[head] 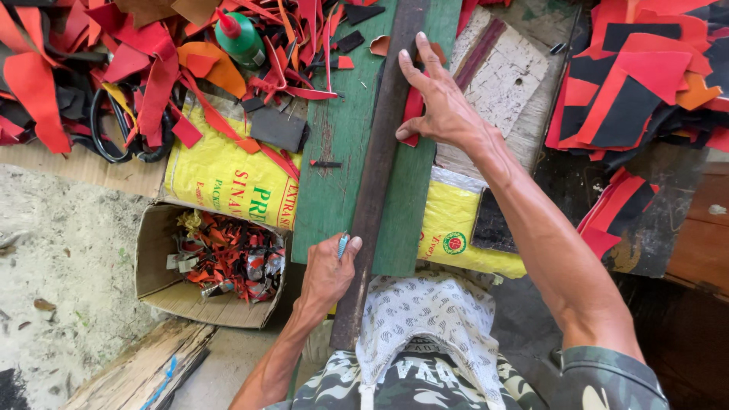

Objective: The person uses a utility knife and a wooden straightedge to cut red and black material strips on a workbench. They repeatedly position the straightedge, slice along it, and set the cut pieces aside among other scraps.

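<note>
At the far left, a heap of red, orange and black scraps (68,68) is spread over the ground, and a green glue bottle (241,38) with a red tip is seen standing among them. Below it, a cardboard box (156,262) filled with small offcuts is set beside a yellow printed sack (220,178). A green board (338,144) is laid over the sack, and a long dark straightedge (377,167) is placed along it. The left hand (328,273) is closed around a small blue-handled knife (343,244), held against the near end of the straightedge. The right hand (440,102) is spread open and pressed flat on the straightedge, over a red strip (414,106). Further right, red and black cut sheets (645,72) are piled
</note>
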A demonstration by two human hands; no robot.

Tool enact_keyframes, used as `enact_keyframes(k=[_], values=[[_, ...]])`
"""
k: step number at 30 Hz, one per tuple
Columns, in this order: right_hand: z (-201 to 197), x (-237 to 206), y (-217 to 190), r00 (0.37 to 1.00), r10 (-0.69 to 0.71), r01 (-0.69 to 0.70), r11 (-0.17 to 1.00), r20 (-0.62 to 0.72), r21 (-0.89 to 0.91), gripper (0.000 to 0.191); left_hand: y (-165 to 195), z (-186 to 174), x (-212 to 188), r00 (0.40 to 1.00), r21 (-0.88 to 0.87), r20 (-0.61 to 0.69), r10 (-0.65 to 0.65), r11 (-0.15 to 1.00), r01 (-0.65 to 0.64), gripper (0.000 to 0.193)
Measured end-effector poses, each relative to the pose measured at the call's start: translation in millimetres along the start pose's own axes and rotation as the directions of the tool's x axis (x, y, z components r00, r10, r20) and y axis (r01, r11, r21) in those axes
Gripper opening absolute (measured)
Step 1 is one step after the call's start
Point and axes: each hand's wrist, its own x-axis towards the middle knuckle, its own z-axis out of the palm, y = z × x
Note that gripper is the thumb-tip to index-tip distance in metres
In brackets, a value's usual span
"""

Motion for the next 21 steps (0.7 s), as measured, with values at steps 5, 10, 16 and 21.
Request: enact_keyframes(k=[5, 10, 16, 21], values=[[-2.1, 1.7, 0.1, 1.000, -0.031, 0.031, 0.999, 0.000, -0.018, 0.127, -2.3, -0.9, 3.7, 0.998, 0.014, 0.034, -0.047, 0.999, 0.046, 0.041], [-2.3, 1.1, 1.1, 0.999, -0.032, 0.032, 0.999, 0.009, -0.003, 0.127, -4.8, -2.2, 6.4, 0.996, 0.009, 0.056, -0.069, 0.998, 0.069, 0.042], [-1.2, 2.0, 3.4, 0.999, -0.037, 0.037, 0.999, 0.013, -0.016, 0.128, -6.1, -2.9, 7.8, 0.996, 0.006, 0.063, -0.065, 0.998, 0.065, 0.041], [-2.6, 3.3, 1.4, 0.999, -0.029, 0.029, 0.999, 0.015, -0.020, 0.129, -4.5, -4.3, 9.2, 0.994, -0.011, 0.075, -0.077, 0.997, 0.079, 0.040]])
